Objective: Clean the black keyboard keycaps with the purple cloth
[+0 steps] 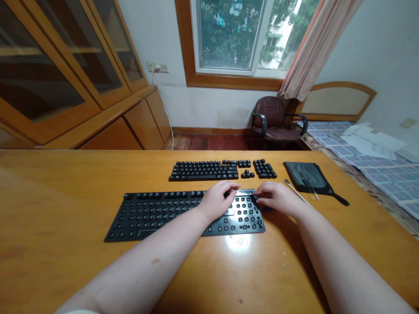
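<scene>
- Keyboard body [157, 216], black with its keycaps off and bare switches in rows, lies flat on the wooden table [52, 196], near the person and slightly angled.
- It looks stiff and fairly light, though its glossy top may slip; the long near and far edges seem the safest hold, as the switch stems look easy to knock.
- Left hand [218, 201] arches over the keyboard's right part, fingers curved toward its far edge.
- Right hand [273, 196] sits at the far right corner, fingers close together and bent down; whether they pinch anything is hidden.
- Farther away lie rows of black keycaps [203, 171], with numpad keycaps [264, 168] to their right.
- Farther right lie a dark pouch [304, 176] and a thin metal tool [296, 191].
</scene>
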Demonstrator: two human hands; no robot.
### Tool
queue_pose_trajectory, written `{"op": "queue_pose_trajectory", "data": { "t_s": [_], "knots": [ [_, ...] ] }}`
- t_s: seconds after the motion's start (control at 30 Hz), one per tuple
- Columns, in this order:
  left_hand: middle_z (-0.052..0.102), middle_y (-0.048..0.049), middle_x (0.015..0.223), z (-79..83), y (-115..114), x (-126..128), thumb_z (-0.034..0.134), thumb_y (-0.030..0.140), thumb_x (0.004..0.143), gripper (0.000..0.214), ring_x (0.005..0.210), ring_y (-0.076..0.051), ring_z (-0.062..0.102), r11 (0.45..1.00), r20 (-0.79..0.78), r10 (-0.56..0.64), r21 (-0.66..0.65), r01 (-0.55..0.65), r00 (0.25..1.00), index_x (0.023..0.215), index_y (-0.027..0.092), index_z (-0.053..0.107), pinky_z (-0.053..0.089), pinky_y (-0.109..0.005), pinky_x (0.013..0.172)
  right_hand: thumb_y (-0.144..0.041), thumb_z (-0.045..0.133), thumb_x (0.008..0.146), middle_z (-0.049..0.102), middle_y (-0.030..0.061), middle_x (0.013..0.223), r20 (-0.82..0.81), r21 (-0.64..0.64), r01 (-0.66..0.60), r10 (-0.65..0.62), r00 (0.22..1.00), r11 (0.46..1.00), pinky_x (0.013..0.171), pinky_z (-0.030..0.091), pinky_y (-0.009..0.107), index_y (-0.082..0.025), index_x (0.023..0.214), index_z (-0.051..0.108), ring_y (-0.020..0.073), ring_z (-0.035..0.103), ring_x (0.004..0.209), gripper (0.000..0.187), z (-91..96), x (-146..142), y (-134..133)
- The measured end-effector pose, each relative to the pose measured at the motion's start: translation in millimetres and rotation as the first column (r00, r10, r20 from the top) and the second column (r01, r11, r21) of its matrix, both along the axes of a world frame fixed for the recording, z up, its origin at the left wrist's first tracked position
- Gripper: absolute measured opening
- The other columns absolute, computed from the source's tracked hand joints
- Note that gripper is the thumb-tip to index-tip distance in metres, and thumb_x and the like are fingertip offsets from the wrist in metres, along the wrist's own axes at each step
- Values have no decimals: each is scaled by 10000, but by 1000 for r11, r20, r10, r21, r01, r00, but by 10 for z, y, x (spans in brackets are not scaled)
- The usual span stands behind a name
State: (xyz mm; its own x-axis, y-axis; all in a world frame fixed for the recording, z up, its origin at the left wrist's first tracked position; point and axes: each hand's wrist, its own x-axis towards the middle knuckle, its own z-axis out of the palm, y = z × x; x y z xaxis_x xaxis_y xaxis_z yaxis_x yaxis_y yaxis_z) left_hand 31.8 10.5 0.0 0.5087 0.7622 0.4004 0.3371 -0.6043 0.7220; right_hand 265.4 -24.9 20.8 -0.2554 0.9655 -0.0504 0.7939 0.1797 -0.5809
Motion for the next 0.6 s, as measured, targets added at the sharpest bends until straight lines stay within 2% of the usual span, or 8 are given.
{"op": "queue_pose_trajectory", "data": {
  "t_s": [0.23,0.6],
  "knots": [
    [671,-26,960,14,3,-2,509,183,842,175,885,-153,611,1000,-23,-3,8,3,1000,963,197,635,501,-310,826,-206,647,712,667,4,718,-61,-70,60,-65,996,996,620,480,276,-200,853,661,157,626,653,142,-44,-16,-19],
    [675,-25,949,16,4,4,502,180,845,179,884,-154,612,1000,-31,-11,5,11,999,959,198,638,500,-313,823,-203,657,710,636,16,714,46,-9,35,-34,998,999,598,446,275,-188,810,653,153,586,634,102,-35,-8,-4]
  ]
}}
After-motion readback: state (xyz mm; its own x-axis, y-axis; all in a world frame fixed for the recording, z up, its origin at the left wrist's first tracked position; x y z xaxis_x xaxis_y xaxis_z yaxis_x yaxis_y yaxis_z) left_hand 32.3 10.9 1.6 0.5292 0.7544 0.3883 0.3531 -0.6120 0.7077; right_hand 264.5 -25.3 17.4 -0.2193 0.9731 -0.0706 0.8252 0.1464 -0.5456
